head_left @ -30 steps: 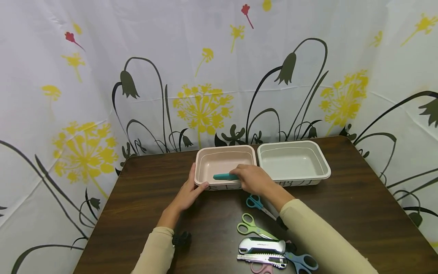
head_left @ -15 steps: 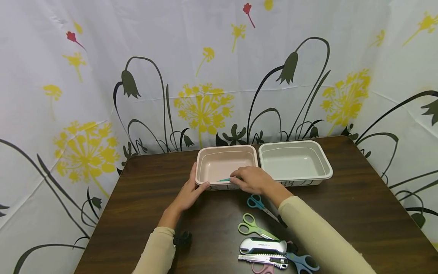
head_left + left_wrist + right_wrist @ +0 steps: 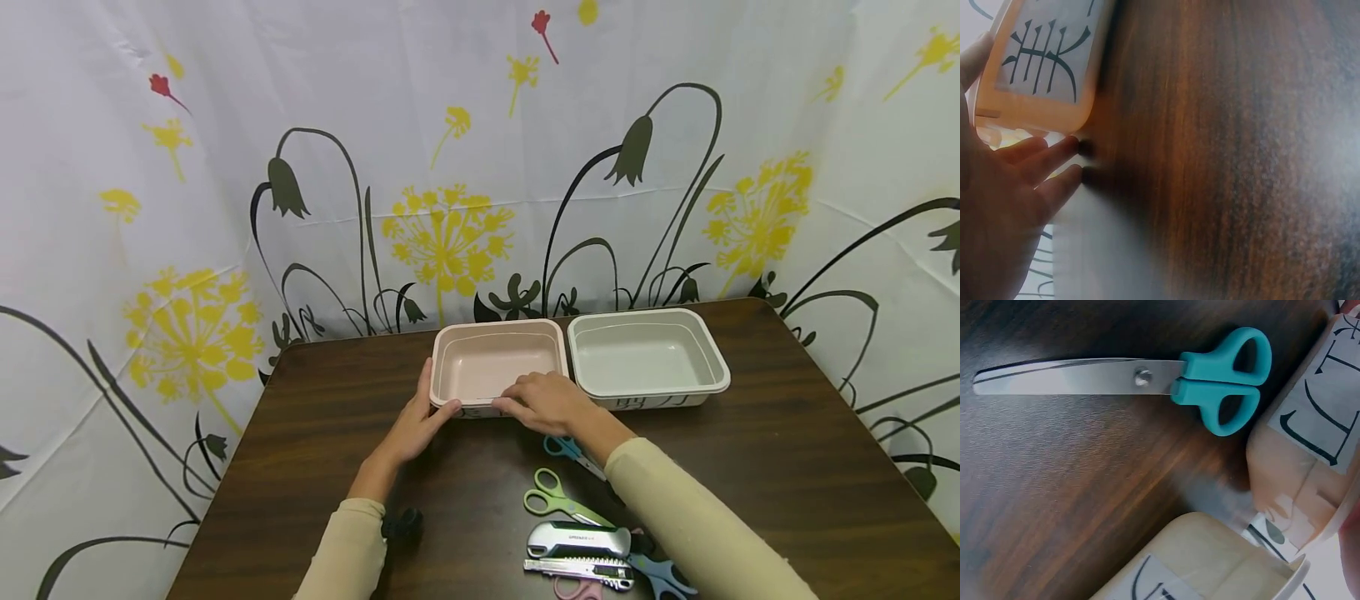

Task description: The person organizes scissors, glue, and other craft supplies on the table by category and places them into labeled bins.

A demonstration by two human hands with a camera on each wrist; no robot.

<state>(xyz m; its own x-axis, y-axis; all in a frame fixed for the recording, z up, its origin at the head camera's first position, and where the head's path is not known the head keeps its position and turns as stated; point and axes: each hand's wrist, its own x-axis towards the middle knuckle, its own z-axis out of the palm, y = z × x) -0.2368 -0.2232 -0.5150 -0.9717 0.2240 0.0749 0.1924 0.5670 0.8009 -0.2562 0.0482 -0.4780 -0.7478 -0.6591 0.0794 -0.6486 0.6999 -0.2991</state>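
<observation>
A pink plastic box stands at the back of the table. My left hand grips its front left corner, thumb on the front rim and fingers along the left side. My right hand is over the box's front right part, thumb at the front rim, fingers loosely bent inside. The slim teal tool seen earlier is hidden. Under the right forearm lie teal-handled scissors, shown whole in the right wrist view. A paper label with black characters is on the box's front.
A white-grey box stands right of the pink one. Nearer lie green-handled scissors, a white-and-black utility knife, a silver snap-off cutter, blue-handled scissors and pink handles. A printed cloth hangs behind.
The slim teal tool in my right hand has gone down into the pink box and out of sight. My right hand has loosened and sits lower. The left hand stays in place.
</observation>
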